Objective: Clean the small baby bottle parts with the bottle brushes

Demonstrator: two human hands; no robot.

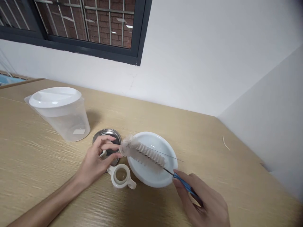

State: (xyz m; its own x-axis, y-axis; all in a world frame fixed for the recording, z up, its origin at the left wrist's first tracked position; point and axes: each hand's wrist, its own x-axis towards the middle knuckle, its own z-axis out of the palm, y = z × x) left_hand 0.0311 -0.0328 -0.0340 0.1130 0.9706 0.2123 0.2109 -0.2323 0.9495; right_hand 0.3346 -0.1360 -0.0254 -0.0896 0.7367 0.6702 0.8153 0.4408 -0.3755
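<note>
A long, straight brush [148, 154] with white bristles, a dark twisted-wire shaft [168, 171] and a slim blue handle [183, 180] slants at six o'clock from the view's centre, handle toward four o'clock, tip toward ten, where a translucent whitish mass [126, 146] sits, blurred.

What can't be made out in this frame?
All in head view:
Metal dish: partly hidden by left hand.
Brush tip: blurred; contact with left hand unclear.
Handle: rear end hidden by right hand.
Right forearm: cut off by bottom edge.
</note>
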